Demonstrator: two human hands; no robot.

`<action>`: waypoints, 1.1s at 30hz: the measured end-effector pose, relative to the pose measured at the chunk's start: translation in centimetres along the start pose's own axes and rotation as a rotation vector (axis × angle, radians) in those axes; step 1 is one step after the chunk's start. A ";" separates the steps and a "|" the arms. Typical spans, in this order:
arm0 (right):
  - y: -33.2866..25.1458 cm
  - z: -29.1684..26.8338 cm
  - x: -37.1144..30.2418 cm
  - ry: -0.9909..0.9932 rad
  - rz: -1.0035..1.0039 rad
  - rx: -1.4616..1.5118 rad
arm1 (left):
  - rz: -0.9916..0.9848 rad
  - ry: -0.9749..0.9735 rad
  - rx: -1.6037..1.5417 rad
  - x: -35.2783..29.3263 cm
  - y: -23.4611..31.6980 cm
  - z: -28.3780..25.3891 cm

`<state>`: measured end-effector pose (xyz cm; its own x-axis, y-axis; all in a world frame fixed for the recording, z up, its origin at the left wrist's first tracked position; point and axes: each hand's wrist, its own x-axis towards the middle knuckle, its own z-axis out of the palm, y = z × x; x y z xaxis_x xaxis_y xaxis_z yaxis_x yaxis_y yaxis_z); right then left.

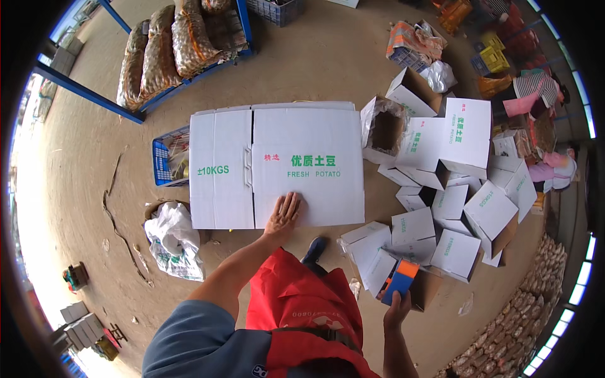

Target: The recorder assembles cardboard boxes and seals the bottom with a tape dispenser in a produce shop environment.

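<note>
A flat white carton [321, 198] with green and red print lies in front of me, a dark slit running between its two panels. On its near edge rests my left hand [283, 217], palm down with the fingers stretched out. My right hand [397, 309], off to the right and low, is closed round a blue and orange block-shaped object [396, 283]. I cannot make out exactly what kind of object it is. It is held apart from the flat carton, in front of the open boxes.
Several opened white boxes [469, 135] are heaped to the right. Filled sacks [157, 57] stand on a blue-framed rack at the far left. A blue crate [161, 160] and a white bag [173, 242] sit left of the carton. People [535, 94] are at far right.
</note>
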<state>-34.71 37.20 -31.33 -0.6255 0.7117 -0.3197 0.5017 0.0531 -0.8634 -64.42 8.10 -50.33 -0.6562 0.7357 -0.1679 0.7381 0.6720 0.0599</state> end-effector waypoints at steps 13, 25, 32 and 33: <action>-8.7 1.6 16.4 -0.107 -0.367 0.226 | -0.023 0.314 -0.282 -12.4 -1.0 -16.2; -6.1 24.0 26.2 -0.369 -0.827 -0.696 | -0.468 0.654 -0.276 -25.7 -10.8 -30.0; -6.9 32.9 27.3 -0.459 -0.925 -1.158 | -0.630 0.661 -0.369 -28.1 -14.1 -30.4; -8.2 33.0 27.1 -0.446 -0.919 -1.193 | -0.602 0.641 -0.386 -27.6 -14.7 -31.0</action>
<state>-75.46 32.94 -45.83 -0.9814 -0.1193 -0.1501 -0.1059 0.9899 -0.0943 -62.06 -19.49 -16.10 -0.9540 0.0874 0.2869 0.2217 0.8499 0.4781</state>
